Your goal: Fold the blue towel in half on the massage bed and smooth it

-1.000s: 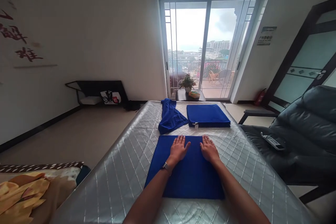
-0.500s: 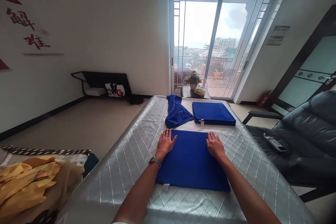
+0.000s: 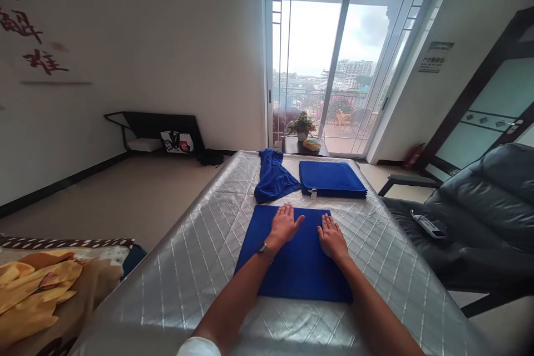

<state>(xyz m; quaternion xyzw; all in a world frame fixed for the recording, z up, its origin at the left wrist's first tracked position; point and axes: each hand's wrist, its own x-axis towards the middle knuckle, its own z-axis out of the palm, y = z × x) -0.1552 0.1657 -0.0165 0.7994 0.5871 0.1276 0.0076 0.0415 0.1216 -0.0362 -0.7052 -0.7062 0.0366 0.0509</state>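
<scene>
A blue folded cloth (image 3: 300, 272) lies flat on the silver quilted table cover (image 3: 200, 256) in front of me. My left hand (image 3: 286, 225) rests palm down on the upper middle of this cloth, fingers stretched out and thumb apart. Near its upper right edge lies my right hand (image 3: 332, 236), also flat with fingers extended. Neither hand grips anything. Just beyond, a neat stack of blue folded cloths (image 3: 331, 177) with a small white tag sits to the right. A crumpled blue cloth (image 3: 273, 177) lies left of that stack.
A black recliner (image 3: 471, 222) with a phone handset (image 3: 428, 225) on its seat stands at the right. Yellow fabric (image 3: 37, 283) is heaped at the lower left. A potted plant (image 3: 302, 124) stands on a chair past the table's far edge, before a sliding glass door (image 3: 308, 67).
My left hand has slid right, from the cloth's left edge to its upper middle. My right hand stays flat by the right edge. The view has shifted slightly.
</scene>
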